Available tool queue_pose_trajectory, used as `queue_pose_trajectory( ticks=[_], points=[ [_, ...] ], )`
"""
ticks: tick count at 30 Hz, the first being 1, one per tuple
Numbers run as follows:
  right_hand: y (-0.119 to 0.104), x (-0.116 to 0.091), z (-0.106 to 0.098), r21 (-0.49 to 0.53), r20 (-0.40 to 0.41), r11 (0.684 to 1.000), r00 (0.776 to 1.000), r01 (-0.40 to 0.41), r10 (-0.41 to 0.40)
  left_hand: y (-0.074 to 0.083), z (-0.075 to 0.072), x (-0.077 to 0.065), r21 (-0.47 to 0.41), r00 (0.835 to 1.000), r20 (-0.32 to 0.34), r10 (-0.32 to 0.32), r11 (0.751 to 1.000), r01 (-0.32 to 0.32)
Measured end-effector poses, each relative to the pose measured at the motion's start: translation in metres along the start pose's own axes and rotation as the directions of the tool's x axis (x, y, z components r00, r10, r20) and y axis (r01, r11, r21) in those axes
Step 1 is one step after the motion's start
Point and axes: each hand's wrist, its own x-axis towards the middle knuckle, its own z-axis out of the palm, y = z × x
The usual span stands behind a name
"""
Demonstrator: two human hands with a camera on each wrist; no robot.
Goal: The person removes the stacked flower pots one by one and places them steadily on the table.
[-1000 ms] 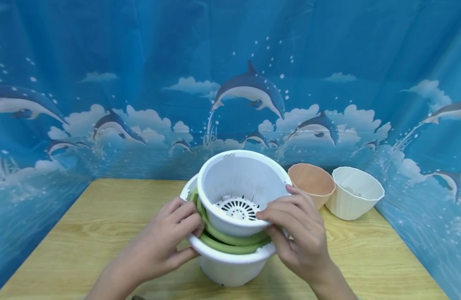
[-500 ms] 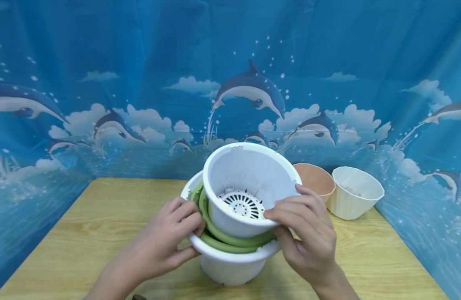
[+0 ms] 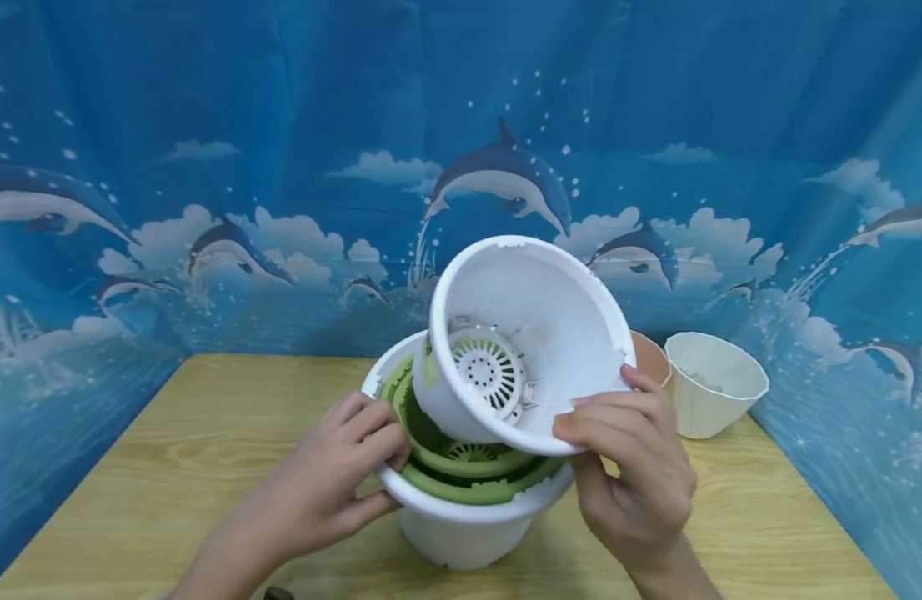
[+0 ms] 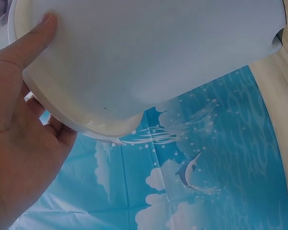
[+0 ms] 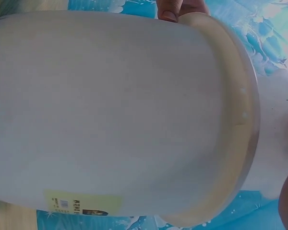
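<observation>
My right hand (image 3: 633,458) pinches the near right rim of a small white flowerpot (image 3: 566,333) with a slotted base, held tilted toward me. Its lower part is still over the green flowerpots (image 3: 461,483), which nest inside a larger white flowerpot (image 3: 461,533). With my left hand (image 3: 333,475) I grip the left rim of that larger pot, fingers over the edge and thumb beneath. The left wrist view shows the thumb of my left hand (image 4: 19,120) against the outer wall of the large white pot (image 4: 158,52). A yellow-green label (image 5: 81,203) shows low on the large pot's side in the right wrist view.
An orange pot (image 3: 651,357), partly hidden behind the lifted pot, stands beside a cream faceted pot (image 3: 709,408) at the back right of the wooden table (image 3: 206,433). A blue dolphin curtain (image 3: 318,125) surrounds the table. A small dark object (image 3: 278,593) shows at the front edge.
My right hand has raised the small white pot up and to the right, tilting it further. The inside of the green pots now shows. My left hand has stayed on the large rim.
</observation>
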Motion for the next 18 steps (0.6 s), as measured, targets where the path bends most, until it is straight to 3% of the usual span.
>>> queue_pose_trajectory(
  ticks=[10, 14, 18],
  points=[
    [0.0009, 0.0011, -0.0009, 0.003, -0.053, 1.000, 0.998, -0.023, 0.023, -0.0001, -0.0012, 0.0006, 0.001, 1.000, 0.003, 0.001, 1.000, -0.001],
    [0.0015, 0.0027, -0.0013, 0.006, -0.124, 0.999, 0.992, -0.039, 0.040, -0.0002, -0.0019, 0.0010, 0.003, 1.000, -0.006, 0.019, 1.000, -0.019],
    [0.0018, 0.0069, -0.0012, 0.049, -0.228, 0.997, 0.971, -0.060, 0.070, -0.0001, -0.0045, 0.0006, 0.017, 0.999, -0.019, 0.047, 0.999, -0.046]
  ],
)
